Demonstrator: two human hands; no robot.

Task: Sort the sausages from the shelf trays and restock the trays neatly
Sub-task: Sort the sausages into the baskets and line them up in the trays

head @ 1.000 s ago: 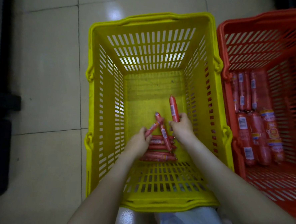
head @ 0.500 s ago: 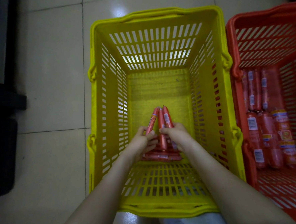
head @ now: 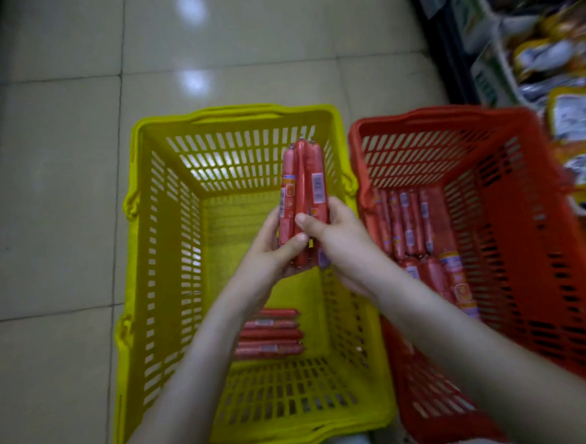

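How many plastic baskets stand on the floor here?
2. The yellow basket stands on the left; above it the left hand and the right hand hold a bundle of sausages. The red basket stands beside it on the right, with more sausages inside. None seems hidden.

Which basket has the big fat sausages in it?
The red basket, on the right. Fat sausages lie inside it, while the yellow basket has only thin sausages on its bottom.
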